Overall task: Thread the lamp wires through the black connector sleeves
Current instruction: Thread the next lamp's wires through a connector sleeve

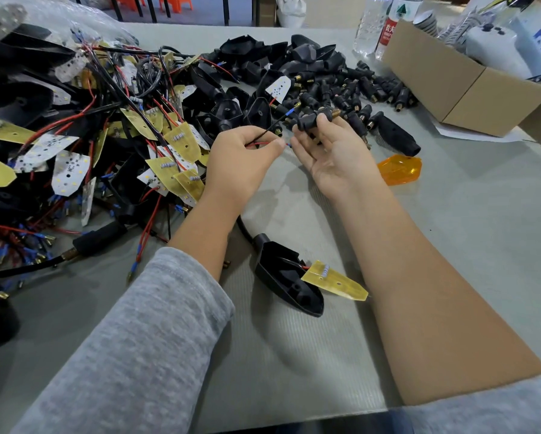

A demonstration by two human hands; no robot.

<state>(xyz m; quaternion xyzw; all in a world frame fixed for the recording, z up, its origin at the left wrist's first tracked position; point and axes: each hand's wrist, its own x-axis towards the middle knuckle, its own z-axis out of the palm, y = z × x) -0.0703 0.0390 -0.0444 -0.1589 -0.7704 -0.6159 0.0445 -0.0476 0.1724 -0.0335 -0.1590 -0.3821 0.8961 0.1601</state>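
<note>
My left hand (242, 164) pinches a red and a black lamp wire (270, 128) between thumb and fingers; their blue-tipped ends point right, toward the other hand. My right hand (328, 148), palm up, grips a black connector sleeve (310, 120) with a brass threaded end between thumb and fingertips. The red wire's tip almost touches the right hand's fingers. Below my hands a black lamp housing (286, 285) lies on the table, with a yellow circuit board (333, 280) hanging out of it.
A tangle of wired circuit boards and housings (84, 136) fills the left. Loose black sleeves (366, 89) are heaped at the back right beside a cardboard box (469, 86). An orange lens (399, 169) lies to the right; water bottles (378, 23) stand behind.
</note>
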